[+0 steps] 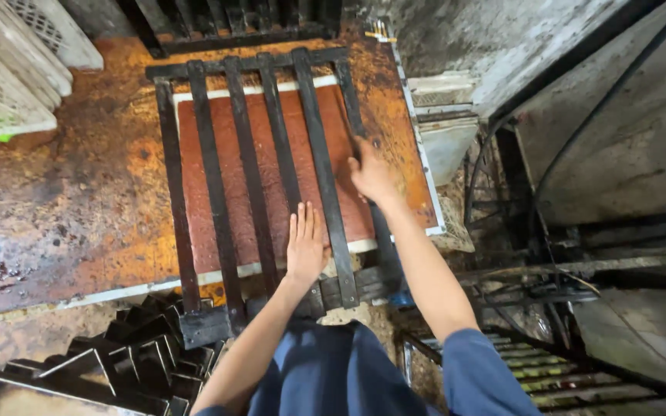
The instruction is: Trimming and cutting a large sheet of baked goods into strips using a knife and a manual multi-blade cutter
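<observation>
From the head view, a black slatted metal frame (260, 177) lies flat over a reddish-brown slab (234, 154) on the rusty, stained counter (63, 200). The left hand (306, 245) rests palm-down on the slab between two slats, fingers (302, 223) straight, together, gripping nothing. The right hand (370, 173) presses on the frame's right-side slat, its fingers bent on the bar; white plastic crates (9, 69) stand at the counter's far left.

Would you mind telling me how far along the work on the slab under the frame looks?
Done: the black barred metal frame lies across the reddish-brown flat slab. In hand: the left hand presses flat between bars; the right hand grips the frame's right edge. Left: the frame remains on the slab.
</observation>
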